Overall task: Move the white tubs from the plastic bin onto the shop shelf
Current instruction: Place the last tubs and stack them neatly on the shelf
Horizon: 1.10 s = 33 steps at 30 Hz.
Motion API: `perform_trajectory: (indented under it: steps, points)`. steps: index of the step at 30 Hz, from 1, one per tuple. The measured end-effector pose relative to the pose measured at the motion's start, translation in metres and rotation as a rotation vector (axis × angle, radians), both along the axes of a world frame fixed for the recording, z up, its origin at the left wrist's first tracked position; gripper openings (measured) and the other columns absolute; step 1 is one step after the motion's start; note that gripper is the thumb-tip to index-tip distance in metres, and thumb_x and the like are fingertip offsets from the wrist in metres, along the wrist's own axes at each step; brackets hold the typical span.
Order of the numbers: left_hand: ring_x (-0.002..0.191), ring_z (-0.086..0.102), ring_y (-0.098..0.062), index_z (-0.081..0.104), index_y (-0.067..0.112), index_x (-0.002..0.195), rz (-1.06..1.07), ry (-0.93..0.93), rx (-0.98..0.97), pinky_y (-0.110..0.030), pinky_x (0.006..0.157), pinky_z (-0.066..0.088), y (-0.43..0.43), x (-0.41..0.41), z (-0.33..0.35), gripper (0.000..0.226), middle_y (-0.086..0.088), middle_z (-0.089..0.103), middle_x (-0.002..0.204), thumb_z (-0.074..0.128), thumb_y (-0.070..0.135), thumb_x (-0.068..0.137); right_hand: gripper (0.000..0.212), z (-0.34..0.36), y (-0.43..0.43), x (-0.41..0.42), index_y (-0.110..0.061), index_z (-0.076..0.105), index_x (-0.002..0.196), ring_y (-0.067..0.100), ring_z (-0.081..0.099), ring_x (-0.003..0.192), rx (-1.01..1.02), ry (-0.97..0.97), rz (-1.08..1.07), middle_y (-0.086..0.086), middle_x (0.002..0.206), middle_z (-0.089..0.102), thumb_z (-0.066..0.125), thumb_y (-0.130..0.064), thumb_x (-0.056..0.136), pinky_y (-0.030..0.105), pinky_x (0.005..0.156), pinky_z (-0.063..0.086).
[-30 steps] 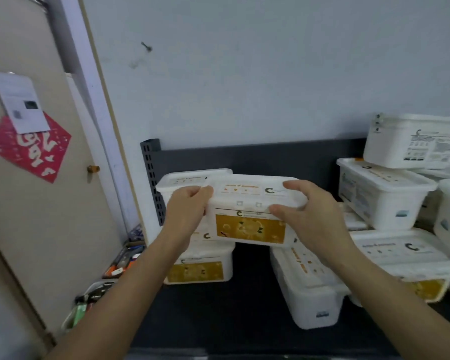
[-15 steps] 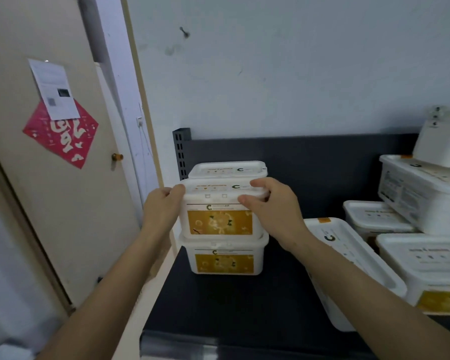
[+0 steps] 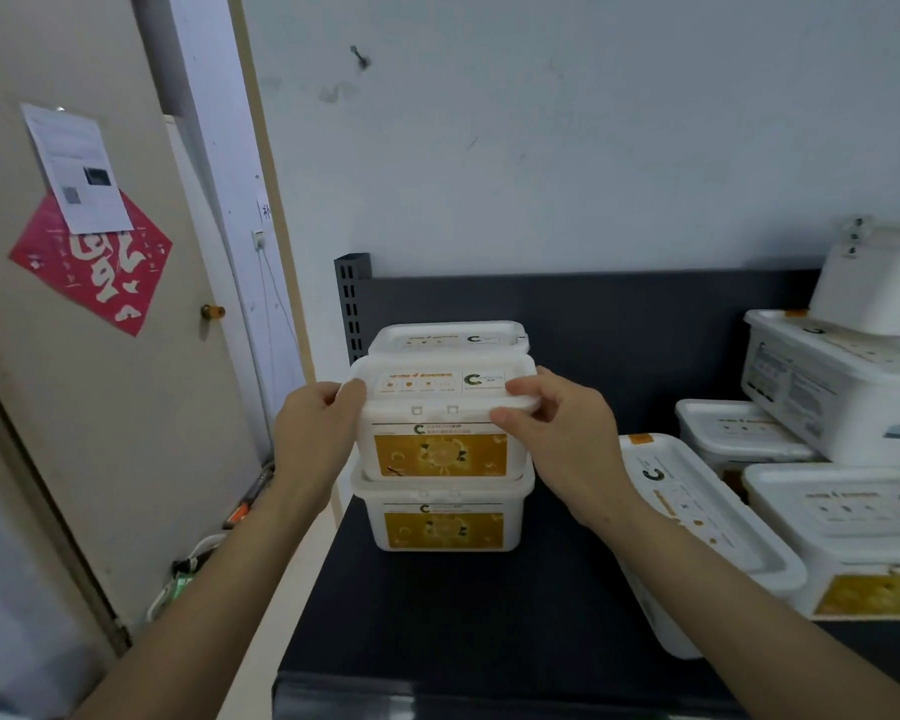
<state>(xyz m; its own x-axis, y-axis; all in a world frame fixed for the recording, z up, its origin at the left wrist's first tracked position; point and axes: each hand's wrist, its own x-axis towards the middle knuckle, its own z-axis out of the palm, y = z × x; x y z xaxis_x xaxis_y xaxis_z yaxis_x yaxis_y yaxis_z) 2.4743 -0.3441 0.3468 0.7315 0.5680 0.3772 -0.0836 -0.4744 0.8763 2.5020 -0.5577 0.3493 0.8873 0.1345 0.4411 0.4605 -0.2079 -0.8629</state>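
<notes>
A white tub with a yellow label (image 3: 440, 439) sits stacked on a second white tub (image 3: 444, 522) at the left end of the dark shop shelf (image 3: 437, 631). My left hand (image 3: 315, 439) grips the top tub's left side at the lid rim. My right hand (image 3: 562, 433) grips its right side, thumb on the front and fingers over the lid. A third tub (image 3: 448, 337) stands behind the stack. The plastic bin is out of view.
Several more white tubs fill the shelf's right side: one lying skewed (image 3: 697, 532), others stacked (image 3: 842, 387). A beige door (image 3: 74, 356) with a red paper and a note stands at left. A perforated grey upright (image 3: 352, 304) marks the shelf's left end.
The tub in both hands moved left and now rests on the lower tub at the shelf's left end. The camera view has shifted left, and both hands still hold the tub.
</notes>
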Motion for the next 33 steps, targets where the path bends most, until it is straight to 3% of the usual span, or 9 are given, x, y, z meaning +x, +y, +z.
perform_trajectory:
  steps: [6,9,14,17,20,23,25,29,33]
  points:
    - [0.083,0.067,-0.041,0.066,-0.007,0.083,0.014,0.062,0.060,-0.053,0.078,0.057,0.003,0.001,0.006,0.040,-0.024,0.069,0.084,0.049,0.028,0.093,0.032,0.000,-0.001,-0.006,-0.016,0.066,0.114,0.003,0.060,0.095,-0.103,-0.037,-0.077,-0.018,0.096,0.059,0.072,-0.022,0.083,0.006,0.067,0.044]
    - [0.079,0.069,-0.034,0.067,-0.002,0.083,-0.015,0.104,0.015,-0.048,0.078,0.058,0.005,0.005,0.011,0.037,-0.016,0.071,0.080,0.051,0.030,0.093,0.034,0.001,-0.002,-0.002,-0.019,0.065,0.115,-0.001,0.060,0.089,-0.154,-0.044,-0.076,-0.015,0.098,0.061,0.071,-0.027,0.083,0.005,0.064,0.045]
    - [0.088,0.068,-0.022,0.061,0.018,0.094,-0.190,0.191,-0.238,-0.041,0.083,0.057,0.015,0.018,0.025,0.021,-0.005,0.069,0.095,0.057,0.039,0.092,0.044,0.019,-0.011,0.013,-0.020,0.058,0.126,0.009,0.058,0.109,-0.176,0.093,0.033,-0.010,0.119,0.061,0.060,-0.042,0.088,0.032,0.093,0.050]
    - [0.088,0.068,-0.023,0.063,0.018,0.099,-0.380,0.176,-0.422,-0.039,0.079,0.057,0.017,0.026,0.033,0.021,-0.008,0.070,0.099,0.056,0.036,0.092,0.036,0.030,-0.012,0.038,-0.018,0.064,0.116,0.015,0.064,0.104,-0.001,0.308,0.141,-0.002,0.110,0.070,0.054,-0.044,0.092,0.042,0.098,0.049]
    - [0.066,0.070,-0.021,0.061,0.017,0.092,-0.510,0.232,-0.591,-0.032,0.060,0.057,0.014,0.036,0.035,0.027,-0.007,0.071,0.078,0.046,0.040,0.095,0.040,0.032,-0.004,0.059,-0.017,0.066,0.114,0.023,0.064,0.107,0.159,0.582,0.247,0.003,0.107,0.073,0.053,-0.047,0.092,0.047,0.101,0.044]
    - [0.065,0.070,-0.025,0.065,0.016,0.089,-0.559,0.280,-0.722,-0.036,0.066,0.056,0.016,0.045,0.029,0.039,-0.010,0.072,0.078,0.045,0.049,0.092,0.043,0.022,0.004,0.071,-0.024,0.066,0.117,0.029,0.063,0.108,0.217,0.729,0.348,0.005,0.109,0.073,0.048,-0.054,0.092,0.055,0.098,0.041]
    - [0.066,0.070,-0.025,0.067,0.016,0.084,-0.577,0.288,-0.759,-0.036,0.066,0.055,0.018,0.049,0.023,0.039,-0.010,0.071,0.079,0.048,0.049,0.090,0.044,0.017,0.008,0.077,-0.025,0.066,0.118,0.030,0.066,0.106,0.266,0.757,0.392,0.006,0.110,0.073,0.044,-0.054,0.093,0.052,0.093,0.047]
    - [0.062,0.070,-0.023,0.067,0.016,0.079,-0.572,0.285,-0.750,-0.036,0.066,0.053,0.020,0.052,0.020,0.031,-0.008,0.071,0.073,0.050,0.039,0.091,0.046,0.019,0.009,0.080,-0.025,0.065,0.119,0.032,0.064,0.109,0.217,0.735,0.376,0.007,0.112,0.072,0.046,-0.056,0.092,0.057,0.100,0.041]
    - [0.087,0.068,-0.030,0.065,0.015,0.104,-0.532,0.321,-0.702,-0.044,0.081,0.053,0.025,0.048,0.023,0.041,-0.014,0.070,0.099,0.052,0.050,0.087,0.050,0.024,-0.002,0.076,-0.026,0.065,0.117,0.032,0.060,0.113,0.101,0.706,0.328,0.007,0.116,0.070,0.047,-0.062,0.088,0.057,0.104,0.037]
